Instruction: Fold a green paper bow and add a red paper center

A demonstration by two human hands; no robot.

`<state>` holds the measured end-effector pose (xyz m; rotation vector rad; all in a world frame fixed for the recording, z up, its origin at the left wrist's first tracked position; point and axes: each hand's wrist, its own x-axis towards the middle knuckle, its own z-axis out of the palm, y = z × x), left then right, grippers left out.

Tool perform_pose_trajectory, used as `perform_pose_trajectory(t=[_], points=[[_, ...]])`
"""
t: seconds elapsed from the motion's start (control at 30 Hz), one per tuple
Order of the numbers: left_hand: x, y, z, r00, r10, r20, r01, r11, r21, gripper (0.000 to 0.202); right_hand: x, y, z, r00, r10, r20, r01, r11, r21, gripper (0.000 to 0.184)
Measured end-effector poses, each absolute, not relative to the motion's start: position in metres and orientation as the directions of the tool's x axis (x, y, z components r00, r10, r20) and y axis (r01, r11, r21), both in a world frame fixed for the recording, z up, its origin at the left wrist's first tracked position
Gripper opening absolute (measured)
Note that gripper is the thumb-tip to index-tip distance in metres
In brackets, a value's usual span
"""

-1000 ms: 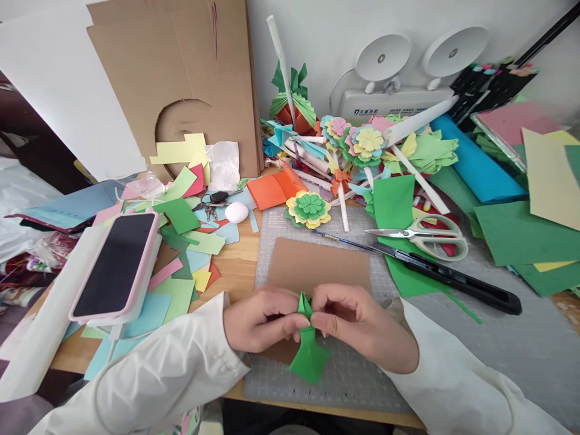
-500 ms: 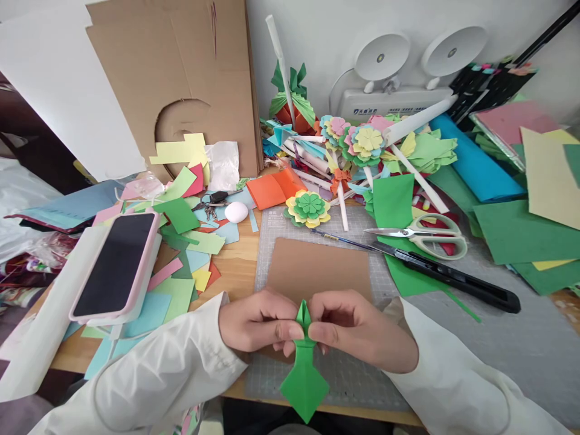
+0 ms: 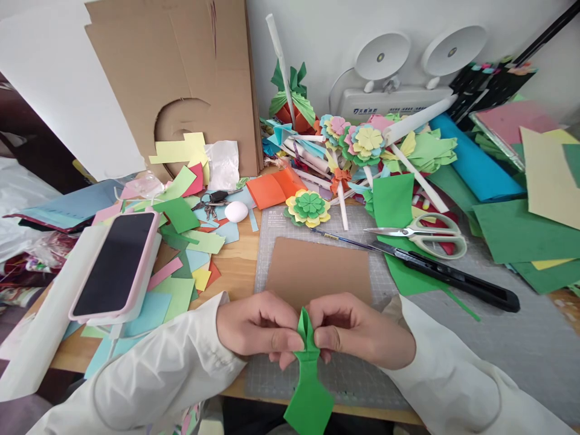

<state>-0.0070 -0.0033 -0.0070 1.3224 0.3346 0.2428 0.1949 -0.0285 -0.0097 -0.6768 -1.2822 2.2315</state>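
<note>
- The left hand (image 3: 260, 325) pinches the left edge of the folded green paper (image 3: 309, 399) between thumb and fingers.
- The right hand (image 3: 365, 333) pinches the same piece from the right, its thumb facing the left thumb across a narrow gap.
- Between the two hands the paper rises to a split point; below them it narrows, then widens into a broad flap hanging toward the person, over the front edge of the surface (image 3: 240, 249).
- Under both hands lies the gray cutting mat (image 3: 371, 386), and just beyond them on it a brown card (image 3: 319, 266).
- Beyond the right hand and further right, the black utility knife (image 3: 457, 281) lies slantwise, partly over a sheet of green paper (image 3: 394, 199).
- Just past the knife rest the scissors (image 3: 410, 231), blades pointing left.
- Well left of the left hand, a phone (image 3: 115, 266) in a pink case leans among colored paper scraps (image 3: 181, 296).
- Straight beyond the hands, past the brown card, sits a layered yellow and green paper flower (image 3: 309, 208).
- Farthest from the left hand stands upright cardboard (image 3: 212, 72); beyond the right hand, a white twin-lamp unit (image 3: 394, 104).
</note>
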Motion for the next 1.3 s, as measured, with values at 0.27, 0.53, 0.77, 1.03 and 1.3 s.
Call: perform_pose_trajectory(t=[0.27, 0.53, 0.77, 1.03, 1.3], points=[[-0.0101, -0.0064, -0.0059, 0.93, 0.335, -0.151, 0.032, 0.336, 0.941, 0.04, 0.1946, -0.0308, -0.0138, -0.784, 0.601, -0.155, -0.191, -0.472, -0.861, 0.037], [-0.0051, -0.0049, -0.0047, 0.887, 0.461, -0.039, -0.02, 0.121, 0.992, 0.047, 0.1916, -0.0307, -0.011, -0.707, 0.681, -0.191, -0.184, -0.438, -0.88, 0.04], [-0.0058, -0.0043, -0.0086, 0.906, 0.413, -0.095, -0.006, 0.236, 0.972, 0.048, 0.1944, -0.0294, -0.011, -0.732, 0.649, -0.205, -0.173, -0.469, -0.866, 0.036], [-0.0051, -0.004, -0.009, 0.912, 0.402, -0.083, -0.017, 0.237, 0.971, 0.047, 0.1929, -0.0304, -0.0138, -0.746, 0.631, -0.215, -0.189, -0.509, -0.84, 0.039], [-0.0063, -0.0028, -0.0105, 0.915, 0.402, -0.042, -0.001, 0.105, 0.994, 0.044, 0.1929, -0.0319, -0.0106, -0.708, 0.684, -0.174, -0.135, -0.373, -0.918, 0.033]])
